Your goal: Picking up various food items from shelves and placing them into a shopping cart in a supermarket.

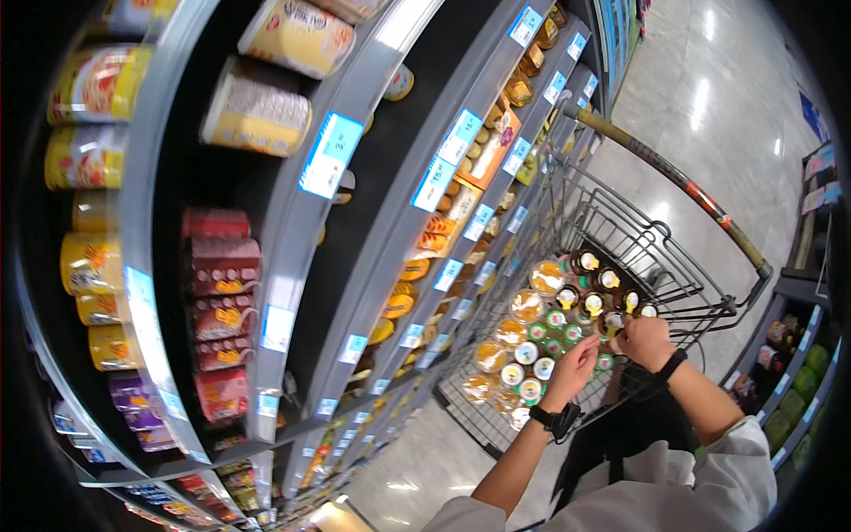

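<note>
A wire shopping cart [465, 409] stands before me, holding many jars and bottles. Over its near right part, my right hand [643, 342] has its fingers curled at a dark jar with a yellow-and-white lid [610, 324]; whether it grips the jar is unclear. Just left of it, my left hand [573, 369] is above green-lidded jars [554, 347], its fingers partly bent and nothing plainly in them. Jars with amber contents [510, 332] line the cart's left side, beside several white-lidded jars [530, 388]. Each wrist wears a black band or watch.
Tall grey store shelves [372, 266] with cans, cartons and price tags run close along the left. The cart's handle [691, 189] spans the upper right, over a shiny grey floor [698, 80]. A low produce shelf [791, 372] stands at the far right.
</note>
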Available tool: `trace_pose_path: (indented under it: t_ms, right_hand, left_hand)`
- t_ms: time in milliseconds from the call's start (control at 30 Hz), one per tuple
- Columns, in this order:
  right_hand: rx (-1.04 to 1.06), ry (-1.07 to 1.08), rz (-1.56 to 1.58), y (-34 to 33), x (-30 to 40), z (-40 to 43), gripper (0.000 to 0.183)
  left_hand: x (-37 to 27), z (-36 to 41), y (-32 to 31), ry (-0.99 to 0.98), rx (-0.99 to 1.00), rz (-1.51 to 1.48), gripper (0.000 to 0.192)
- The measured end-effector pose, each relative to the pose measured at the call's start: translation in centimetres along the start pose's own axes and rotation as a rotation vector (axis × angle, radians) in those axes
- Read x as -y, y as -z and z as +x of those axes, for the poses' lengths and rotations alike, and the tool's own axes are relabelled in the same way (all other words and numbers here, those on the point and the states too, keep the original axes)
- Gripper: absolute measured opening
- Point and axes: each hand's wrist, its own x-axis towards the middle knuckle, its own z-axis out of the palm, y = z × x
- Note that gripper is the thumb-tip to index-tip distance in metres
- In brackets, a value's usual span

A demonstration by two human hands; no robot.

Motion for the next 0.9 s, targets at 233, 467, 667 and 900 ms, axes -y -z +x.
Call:
trace_pose_path:
  t_ms: [233, 467, 667, 900]
  right_hand:
    - [-0.447, 0.634, 0.46, 13.4, 4.0, 5.0, 0.016]
    - [-0.816, 0.913, 0.881, 28.6, 12.8, 16.6, 0.029]
    - [-0.817, 0.776, 0.943, 33.4, 20.1, 23.8, 0.055]
    - [-0.656, 0.782, 0.845, 34.5, 21.0, 27.1, 0.067]
  left_hand:
    - [-13.3, -3.1, 8.9, -0.174, -0.297, 0.236, 0.027]
    - [-26.3, 2.7, 16.6, -0.565, -0.621, 0.421, 0.031]
    - [-31.0, 11.6, 23.3, -0.575, -0.678, 0.212, 0.047]
    - [-34.3, 16.5, 24.5, -0.419, -0.576, -0.102, 0.035]
